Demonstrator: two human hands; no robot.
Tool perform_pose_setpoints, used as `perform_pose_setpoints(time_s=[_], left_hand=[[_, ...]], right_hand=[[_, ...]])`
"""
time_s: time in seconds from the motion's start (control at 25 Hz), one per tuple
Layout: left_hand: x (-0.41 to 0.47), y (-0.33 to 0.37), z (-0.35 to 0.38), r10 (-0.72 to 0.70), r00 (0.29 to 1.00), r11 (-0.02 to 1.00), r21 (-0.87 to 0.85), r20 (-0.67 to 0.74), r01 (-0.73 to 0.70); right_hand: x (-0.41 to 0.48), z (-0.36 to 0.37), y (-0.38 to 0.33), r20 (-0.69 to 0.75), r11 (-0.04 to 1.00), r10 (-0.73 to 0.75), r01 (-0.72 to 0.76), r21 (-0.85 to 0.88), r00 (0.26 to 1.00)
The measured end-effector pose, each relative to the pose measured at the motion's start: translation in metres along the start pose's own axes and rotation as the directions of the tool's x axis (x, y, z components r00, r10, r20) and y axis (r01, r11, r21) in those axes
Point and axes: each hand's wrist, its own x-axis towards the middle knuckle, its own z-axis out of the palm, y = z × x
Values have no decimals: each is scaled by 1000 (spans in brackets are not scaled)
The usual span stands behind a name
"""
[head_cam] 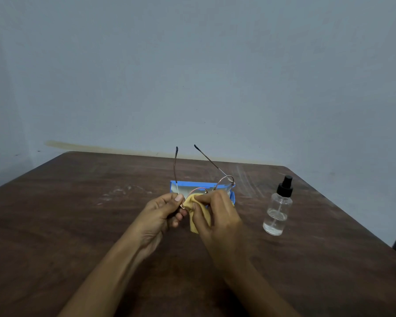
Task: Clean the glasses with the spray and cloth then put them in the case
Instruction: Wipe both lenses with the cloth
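1. Grips the glasses with the left hand, thumb and fingers curled round the frame's left end, above the dark wooden tabletop.
2. Pinches a yellow cloth with the right hand, fingers curled and pressing the cloth against the left lens, with a loose corner hanging down between the two hands.
3. Holds the glasses with both temples unfolded, pointing up and away toward the pale wall.
4. Shows the blue case lying open on the tabletop just behind the hands, pale lining up, near edge hidden by them.
5. Shows the spray bottle standing upright on the right, well apart from the right hand: clear body, black pump top, a little liquid in the lower part, untouched.
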Motion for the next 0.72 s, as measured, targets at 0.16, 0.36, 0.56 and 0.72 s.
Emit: perform_pose_setpoints(time_s=[0.16,0.36,0.56,0.72], left_hand=[[0,1,0,21,1000,999,34,-10,-21],[1,2,-4,127,990,987,110,-65,-119],[6,-1,-12,282,951,919,321,-124,-231],[7,-5,-16,357,924,826,509,-137,-243]], right_hand=[[6,-7,3,-54,994,102,-100,39,993],[11,-15,12,-103,952,205,-174,251,973],[13,-15,13,-72,893,327,-283,351,942],[14,-20,16,-70,802,465,-386,455,883]])
